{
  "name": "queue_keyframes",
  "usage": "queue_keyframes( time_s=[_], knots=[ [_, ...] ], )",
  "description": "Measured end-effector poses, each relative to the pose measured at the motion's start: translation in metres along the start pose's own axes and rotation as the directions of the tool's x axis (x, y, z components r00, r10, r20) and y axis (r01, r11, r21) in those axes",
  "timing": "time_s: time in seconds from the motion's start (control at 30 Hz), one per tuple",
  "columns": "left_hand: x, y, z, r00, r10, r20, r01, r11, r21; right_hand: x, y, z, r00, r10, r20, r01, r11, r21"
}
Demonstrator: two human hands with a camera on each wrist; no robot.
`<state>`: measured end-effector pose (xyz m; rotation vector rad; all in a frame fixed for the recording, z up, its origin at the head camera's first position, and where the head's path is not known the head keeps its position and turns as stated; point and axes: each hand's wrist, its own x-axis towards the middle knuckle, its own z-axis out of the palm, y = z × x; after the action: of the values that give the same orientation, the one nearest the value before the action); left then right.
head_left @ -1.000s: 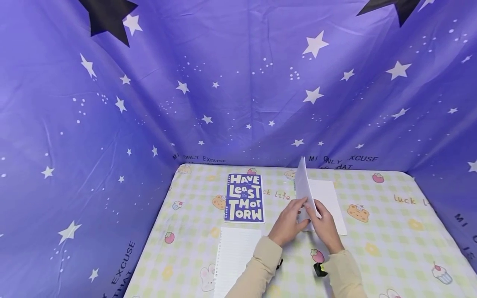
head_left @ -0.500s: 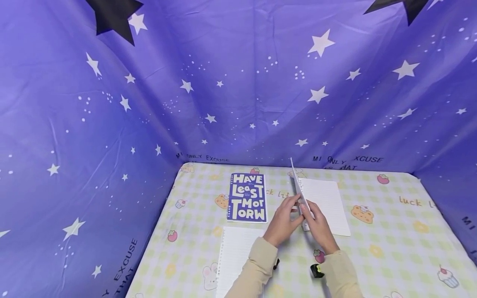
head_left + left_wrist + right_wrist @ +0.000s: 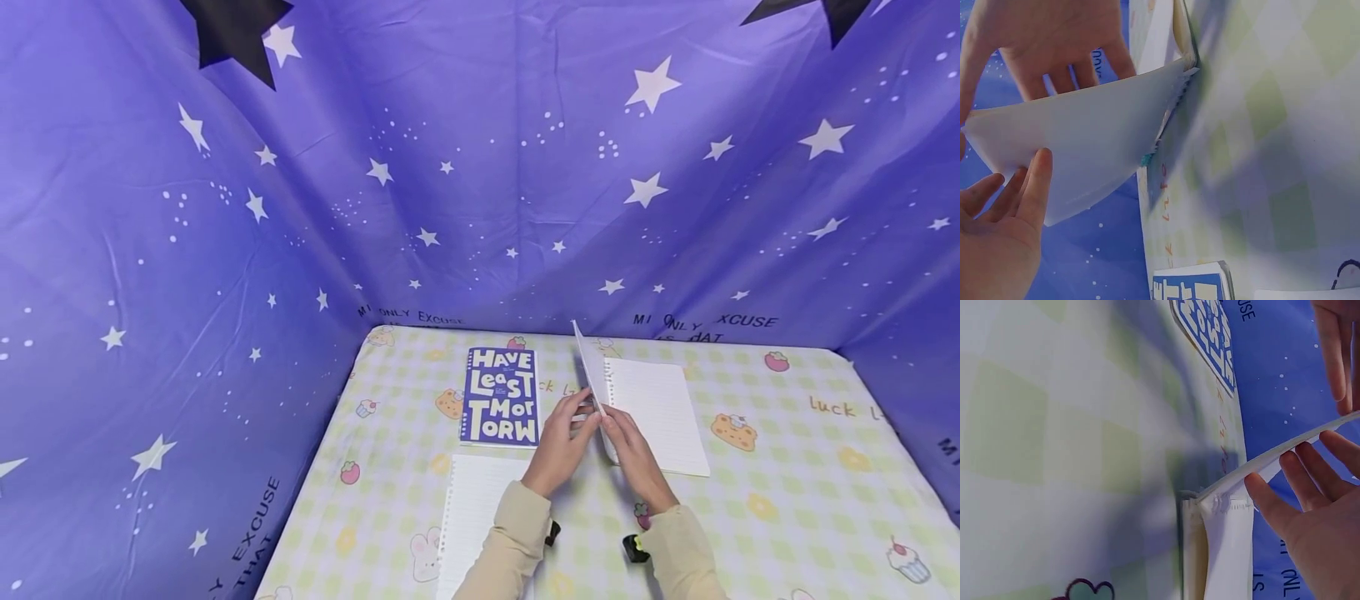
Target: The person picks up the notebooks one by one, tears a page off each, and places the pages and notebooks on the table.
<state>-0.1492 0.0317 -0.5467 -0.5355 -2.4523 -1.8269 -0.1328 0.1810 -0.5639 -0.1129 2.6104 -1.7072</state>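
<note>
A loose-leaf notebook (image 3: 660,412) lies spread on the table at the right, its lined page facing up. Its white cover leaf (image 3: 591,362) stands raised and leans left. On the outer face of the leaf my left hand (image 3: 553,446) rests its fingertips; those fingers look nearly straight in the left wrist view. From the inner side, my right hand (image 3: 633,454) touches the leaf with extended fingers (image 3: 1307,472), plain in the right wrist view. Its thumb lies by the leaf's near edge, and whether it presses there is hard to see.
A blue notebook (image 3: 501,396) with big white lettering lies left of the hands. Below it is a white lined sheet (image 3: 480,508) with punched holes, partly under the left sleeve. A checked tablecloth (image 3: 810,492) covers the table. Purple star-patterned cloth (image 3: 480,208) hangs behind and at the sides.
The raised leaf has swung from nearly upright over to the left, uncovering more of the lined page. Both hands have moved slightly left with it, and the head view has shifted a little.
</note>
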Motion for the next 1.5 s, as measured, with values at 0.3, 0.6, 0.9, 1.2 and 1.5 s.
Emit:
queue_keyframes(
  time_s=[0.3,0.6,0.9,1.2,1.5],
  knots=[
    [-0.005,-0.001,-0.01,0.996,-0.068,-0.056,0.064,0.995,-0.075,0.002,0.009,0.009,0.999,0.016,0.038,-0.015,1.0,-0.026],
    [-0.009,-0.002,-0.02,0.982,-0.161,-0.094,0.15,0.982,-0.113,0.003,0.016,0.015,0.997,0.005,0.075,-0.001,0.999,-0.049],
    [-0.01,-0.008,-0.025,0.969,-0.208,-0.131,0.194,0.974,-0.115,0.003,0.019,0.022,0.997,-0.008,0.08,0.023,0.983,-0.181],
    [-0.013,-0.019,-0.031,0.945,-0.286,-0.16,0.278,0.958,-0.067,0.003,0.025,0.028,0.994,-0.078,0.077,0.097,0.953,-0.287],
    [-0.018,-0.031,-0.037,0.93,-0.316,-0.189,0.322,0.947,0.0,0.004,0.028,0.03,0.989,-0.105,0.102,0.132,0.941,-0.313]
  ],
)
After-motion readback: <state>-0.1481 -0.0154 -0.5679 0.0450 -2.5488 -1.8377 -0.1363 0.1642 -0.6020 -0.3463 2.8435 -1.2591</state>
